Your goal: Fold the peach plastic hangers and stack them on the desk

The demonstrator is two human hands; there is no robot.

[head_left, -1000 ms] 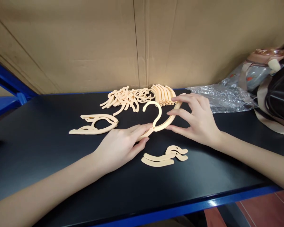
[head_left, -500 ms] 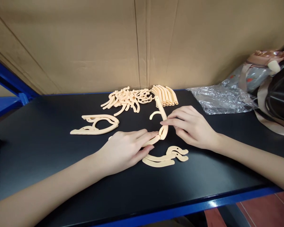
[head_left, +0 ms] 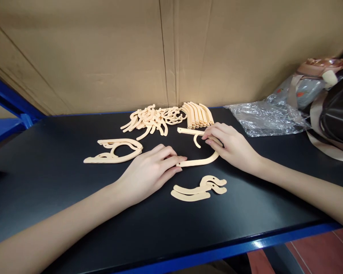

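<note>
A beige folding hanger [head_left: 198, 162] lies between my hands on the black tabletop, its two curved arms folded towards each other and its hook pointing inward. My left hand [head_left: 157, 165] pinches the free end of the nearer arm between thumb and fingers. Thumb and fingers of my right hand [head_left: 231, 146] grip the farther arm close to the joint, hiding part of it. Just in front lie two loose curved hanger pieces [head_left: 191, 196], one overlapping the other. Another folded hanger [head_left: 128, 155] rests left of my left hand, touched by neither hand.
Behind my hands are a heap of loose hooked pieces [head_left: 147, 116] and a row of stacked hanger arms [head_left: 198, 114]. At the right lie a clear plastic bag [head_left: 263, 118], a bottle [head_left: 303, 91] and a dark bag [head_left: 338, 114]. Cardboard [head_left: 103, 57] stands along the back.
The hanger's arms have swung closer together, with the farther arm turned to lie sideways and the joint now at the right. My left hand has shifted onto the nearer arm's end.
</note>
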